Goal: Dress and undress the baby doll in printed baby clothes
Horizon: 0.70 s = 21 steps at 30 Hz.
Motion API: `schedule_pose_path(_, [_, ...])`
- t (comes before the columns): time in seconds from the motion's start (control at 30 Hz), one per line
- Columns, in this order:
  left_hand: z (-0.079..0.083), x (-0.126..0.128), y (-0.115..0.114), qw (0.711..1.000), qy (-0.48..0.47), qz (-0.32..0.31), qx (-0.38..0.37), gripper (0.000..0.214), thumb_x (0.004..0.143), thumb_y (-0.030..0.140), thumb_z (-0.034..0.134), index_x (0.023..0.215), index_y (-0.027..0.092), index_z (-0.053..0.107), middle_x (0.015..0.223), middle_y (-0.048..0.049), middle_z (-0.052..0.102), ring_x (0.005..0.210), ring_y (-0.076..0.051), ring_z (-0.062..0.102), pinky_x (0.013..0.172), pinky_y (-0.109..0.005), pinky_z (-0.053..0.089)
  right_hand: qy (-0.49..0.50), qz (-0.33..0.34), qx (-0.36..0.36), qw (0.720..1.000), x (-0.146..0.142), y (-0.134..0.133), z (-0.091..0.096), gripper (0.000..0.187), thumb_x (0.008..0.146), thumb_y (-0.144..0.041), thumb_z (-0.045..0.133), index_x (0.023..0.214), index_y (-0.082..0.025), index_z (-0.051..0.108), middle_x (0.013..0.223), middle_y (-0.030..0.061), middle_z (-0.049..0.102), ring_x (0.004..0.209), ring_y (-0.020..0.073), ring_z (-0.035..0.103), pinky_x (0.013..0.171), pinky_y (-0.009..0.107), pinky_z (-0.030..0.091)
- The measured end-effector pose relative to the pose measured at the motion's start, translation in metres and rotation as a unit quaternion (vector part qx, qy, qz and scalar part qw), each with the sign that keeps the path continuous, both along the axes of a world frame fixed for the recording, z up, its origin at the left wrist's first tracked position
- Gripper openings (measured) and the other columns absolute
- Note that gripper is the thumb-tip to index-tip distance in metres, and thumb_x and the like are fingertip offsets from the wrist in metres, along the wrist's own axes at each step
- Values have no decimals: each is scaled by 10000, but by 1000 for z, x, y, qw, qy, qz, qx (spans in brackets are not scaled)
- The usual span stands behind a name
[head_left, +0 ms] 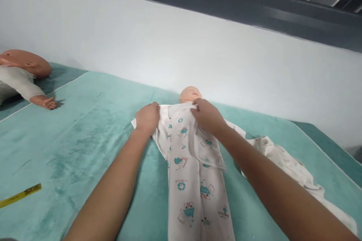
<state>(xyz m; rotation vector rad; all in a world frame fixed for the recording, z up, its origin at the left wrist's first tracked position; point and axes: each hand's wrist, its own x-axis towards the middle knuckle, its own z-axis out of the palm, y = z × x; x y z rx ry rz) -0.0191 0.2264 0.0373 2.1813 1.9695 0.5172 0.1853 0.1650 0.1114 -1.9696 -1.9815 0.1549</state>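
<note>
A baby doll (186,94) lies on its back with its head toward the wall. It wears a white baby shirt (183,131) and matching baby pants (183,196), both printed with small teal and pink pictures. At the shirt's shoulder on the left side, my left hand (147,118) is closed on the fabric, its fingertips partly hidden. My right hand (208,116) pinches the shirt near the neckline, just below the doll's chin. The shirt's lower edge overlaps the top of the pants. The doll's arms are hidden by the clothing and my hands.
Crumpled white clothing (291,169) lies to the right. At far left is a second doll (28,77) in a white top, one arm stretched out. A yellow strip (21,194) rests on the teal cover (93,131). A white wall (141,37) rises behind.
</note>
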Motion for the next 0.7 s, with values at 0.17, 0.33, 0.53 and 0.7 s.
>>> schedule_pose_path(0.17, [1, 0, -2, 999, -38, -15, -13, 381, 967, 326, 296, 1092, 221, 640, 1029, -131, 711, 962, -296, 662, 776, -394, 489, 142, -87, -19, 986, 102, -22, -16, 288, 815, -378, 556, 1028, -200, 631, 836, 16, 634, 587, 135, 546, 598, 293, 426])
schedule_pose_path(0.33, [1, 6, -8, 993, -60, -72, 74, 372, 963, 287, 311, 1222, 233, 572, 1230, -106, 630, 1093, -288, 598, 869, -418, 472, 46, -235, 33, 970, 154, -41, -18, 152, 797, -322, 560, 817, -195, 641, 845, 98, 671, 744, 227, 595, 702, 374, 426])
schedule_pose_path(0.53, [-3, 19, -15, 992, -17, -109, 64, 414, 931, 459, 423, 1240, 216, 554, 1251, -129, 611, 1163, -315, 551, 972, -463, 414, 75, 45, 88, 992, 38, -6, -4, 234, 894, -303, 475, 1037, -210, 635, 1110, 70, 667, 991, 199, 609, 849, 341, 467])
schedule_pose_path(0.7, [-2, 17, -13, 993, 4, -105, 44, 302, 933, 287, 379, 1131, 204, 591, 1073, -109, 680, 1030, -301, 626, 867, -435, 451, -149, 211, -46, 965, -53, 34, -9, 241, 905, -258, 451, 1036, -169, 633, 1126, 125, 651, 1048, 265, 571, 843, 386, 436])
